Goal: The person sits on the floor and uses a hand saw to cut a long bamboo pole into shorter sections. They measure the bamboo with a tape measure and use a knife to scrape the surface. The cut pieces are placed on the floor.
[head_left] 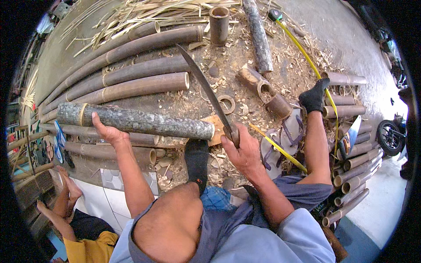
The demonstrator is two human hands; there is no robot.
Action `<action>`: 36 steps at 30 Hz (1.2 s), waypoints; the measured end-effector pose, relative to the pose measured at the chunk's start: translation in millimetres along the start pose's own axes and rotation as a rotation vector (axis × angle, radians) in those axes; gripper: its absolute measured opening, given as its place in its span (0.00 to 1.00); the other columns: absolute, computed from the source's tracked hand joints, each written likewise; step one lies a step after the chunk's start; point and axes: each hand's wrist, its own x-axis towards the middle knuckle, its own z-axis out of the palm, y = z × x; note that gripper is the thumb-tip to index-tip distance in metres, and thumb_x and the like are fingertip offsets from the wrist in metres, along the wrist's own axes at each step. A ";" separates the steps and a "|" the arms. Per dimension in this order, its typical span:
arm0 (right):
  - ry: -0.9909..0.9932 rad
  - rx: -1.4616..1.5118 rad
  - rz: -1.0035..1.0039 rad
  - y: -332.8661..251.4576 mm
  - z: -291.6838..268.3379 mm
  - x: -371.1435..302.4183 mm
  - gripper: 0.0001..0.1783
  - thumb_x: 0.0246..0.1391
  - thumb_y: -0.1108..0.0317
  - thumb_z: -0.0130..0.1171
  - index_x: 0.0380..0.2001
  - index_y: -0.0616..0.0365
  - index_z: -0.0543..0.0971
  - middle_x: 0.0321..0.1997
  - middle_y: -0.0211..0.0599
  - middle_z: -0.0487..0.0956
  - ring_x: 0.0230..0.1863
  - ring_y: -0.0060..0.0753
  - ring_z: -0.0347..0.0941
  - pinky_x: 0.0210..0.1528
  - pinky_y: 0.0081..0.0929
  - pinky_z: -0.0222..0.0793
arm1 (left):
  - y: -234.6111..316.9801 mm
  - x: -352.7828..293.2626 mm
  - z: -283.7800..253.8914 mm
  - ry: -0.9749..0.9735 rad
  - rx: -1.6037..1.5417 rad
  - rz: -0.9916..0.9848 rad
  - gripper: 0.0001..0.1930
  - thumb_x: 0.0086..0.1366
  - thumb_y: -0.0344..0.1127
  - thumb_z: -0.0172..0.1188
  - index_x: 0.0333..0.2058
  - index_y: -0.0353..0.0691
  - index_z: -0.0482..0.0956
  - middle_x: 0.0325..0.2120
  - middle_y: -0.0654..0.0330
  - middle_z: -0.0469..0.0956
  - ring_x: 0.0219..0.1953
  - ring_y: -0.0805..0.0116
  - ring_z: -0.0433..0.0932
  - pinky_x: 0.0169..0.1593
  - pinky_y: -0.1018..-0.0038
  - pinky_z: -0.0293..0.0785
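My left hand (pixel 113 132) holds up a dark, mottled bamboo pole (pixel 149 120) from its near side. The thumb stands up against it, and the other fingers are mostly hidden. The pole lies crosswise, its pale cut end at the right by a small wooden board (pixel 215 127), near my black-socked foot (pixel 196 162). In my right hand (pixel 244 151) is a machete (pixel 206 85), gripped by its handle. Its long, curved blade points up and to the left, just right of the pole's end and apart from it as far as I can see.
Several long bamboo poles (pixel 140 83) lie at the left, split strips (pixel 131 17) beyond. Bamboo tubes (pixel 219 26) and chips surround the work spot. A yellow tape measure (pixel 302 48) stretches along the right, beside stacked bamboo pieces (pixel 351 184). Another person (pixel 92 247) sits at lower left.
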 end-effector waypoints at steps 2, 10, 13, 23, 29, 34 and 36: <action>-0.059 -0.119 0.015 -3.2 3.0 2.7 0.24 0.61 0.48 0.59 0.47 0.58 0.71 0.31 0.59 0.82 0.32 0.66 0.80 0.35 0.58 0.76 | -4.6 2.1 -0.2 0.011 -0.001 0.013 0.26 0.63 0.54 0.61 0.49 0.37 0.75 0.35 0.55 0.80 0.36 0.59 0.81 0.43 0.61 0.79; -0.077 -0.118 0.056 -0.2 4.3 -0.3 0.24 0.60 0.51 0.60 0.49 0.58 0.74 0.34 0.55 0.83 0.34 0.63 0.81 0.38 0.54 0.77 | -6.1 2.5 -3.2 -0.028 -0.012 0.011 0.26 0.62 0.52 0.62 0.49 0.36 0.74 0.35 0.55 0.78 0.35 0.59 0.80 0.41 0.60 0.80; -0.140 -0.131 0.114 12.9 9.0 -2.9 0.22 0.60 0.50 0.60 0.45 0.58 0.76 0.37 0.52 0.84 0.38 0.63 0.81 0.43 0.53 0.77 | -4.9 0.8 -2.2 -0.013 -0.012 0.045 0.26 0.62 0.52 0.62 0.48 0.36 0.74 0.35 0.55 0.78 0.36 0.59 0.80 0.41 0.61 0.80; -0.103 0.016 0.136 -3.3 -6.1 -0.4 0.25 0.63 0.48 0.56 0.48 0.61 0.73 0.34 0.58 0.83 0.37 0.65 0.81 0.39 0.54 0.77 | 12.0 4.3 4.0 0.010 -0.078 -0.013 0.29 0.62 0.59 0.55 0.47 0.37 0.74 0.34 0.51 0.80 0.36 0.56 0.79 0.43 0.60 0.77; -0.333 -0.423 0.308 -0.4 3.9 1.2 0.25 0.63 0.48 0.56 0.50 0.60 0.74 0.36 0.59 0.82 0.38 0.63 0.81 0.40 0.54 0.76 | 4.7 9.4 -2.7 -0.060 -0.059 -0.003 0.26 0.64 0.57 0.59 0.48 0.39 0.73 0.33 0.53 0.79 0.35 0.59 0.79 0.40 0.61 0.79; -0.214 -0.173 0.171 -5.7 -1.3 5.5 0.27 0.63 0.45 0.56 0.47 0.61 0.74 0.33 0.62 0.81 0.35 0.67 0.79 0.38 0.56 0.75 | 2.7 13.0 -13.4 -0.074 -0.050 -0.052 0.30 0.63 0.59 0.60 0.52 0.42 0.71 0.35 0.53 0.79 0.36 0.57 0.80 0.40 0.58 0.80; -0.128 -0.031 0.092 -9.3 -5.6 3.9 0.28 0.62 0.44 0.56 0.46 0.62 0.74 0.32 0.62 0.81 0.34 0.68 0.79 0.37 0.57 0.75 | 2.4 14.6 -13.3 -0.134 -0.096 -0.065 0.30 0.63 0.60 0.60 0.52 0.41 0.71 0.36 0.53 0.79 0.37 0.57 0.80 0.42 0.59 0.80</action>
